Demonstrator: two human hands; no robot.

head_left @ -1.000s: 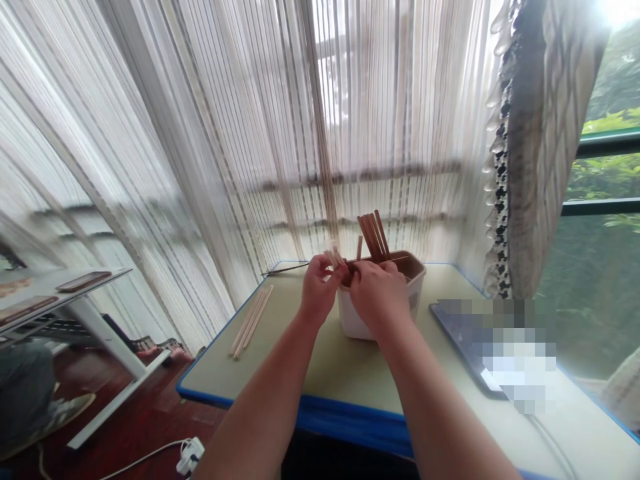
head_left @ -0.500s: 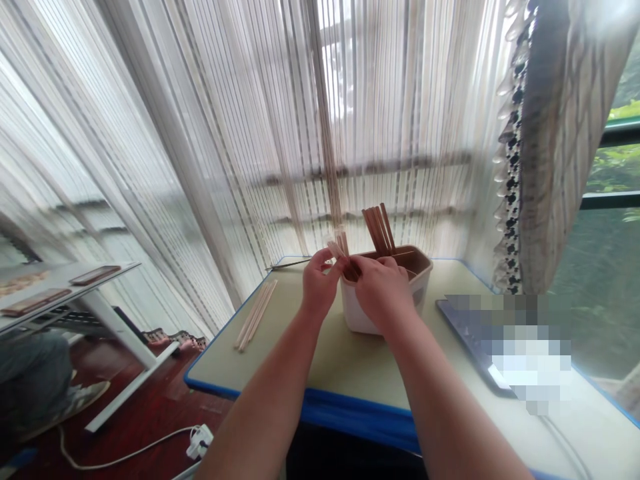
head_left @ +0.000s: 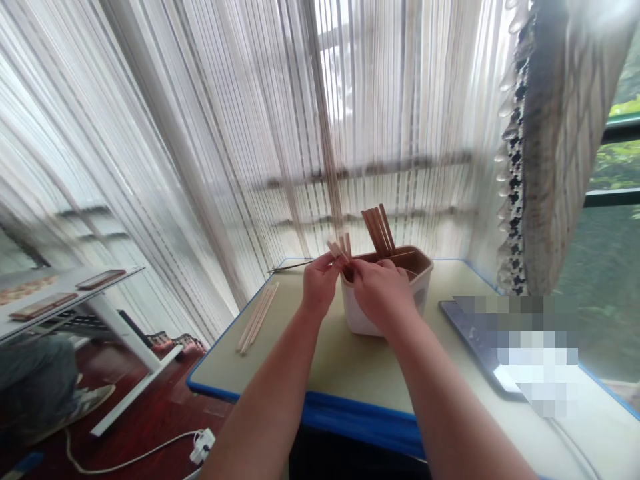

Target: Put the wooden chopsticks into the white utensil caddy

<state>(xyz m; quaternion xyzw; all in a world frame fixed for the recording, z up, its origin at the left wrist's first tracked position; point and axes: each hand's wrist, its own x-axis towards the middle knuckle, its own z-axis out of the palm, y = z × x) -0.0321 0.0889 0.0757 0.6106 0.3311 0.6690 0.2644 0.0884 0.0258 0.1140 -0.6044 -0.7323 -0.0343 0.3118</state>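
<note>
The left hand (head_left: 320,283), in the head view, has thumb and fingertips brought together in a pinch on a few pale sticks (head_left: 334,249), just over the left end of a white bin (head_left: 364,315). These sticks lie at the far right of that hand and directly left of the right hand (head_left: 384,293); their long axis runs steeply upward, the tops leaning left, and the left hand seems the nearer to them. The right hand is curled over the bin's near rim, its fingertips close against the sticks; what they grip is hidden, so I cannot tell. It also covers much of the bin's mouth. Dark brown sticks (head_left: 379,230) stand in the far part of the bin, beyond the right hand, tilted left. Left of the left forearm, loose pale sticks (head_left: 257,319) lie on the table (head_left: 345,373), pointing from near left to far right. A thin dark tool (head_left: 293,266) lies at the far edge, partly behind the left hand. A dark tablet (head_left: 465,337) lies to the right, apart from the bin.
</note>
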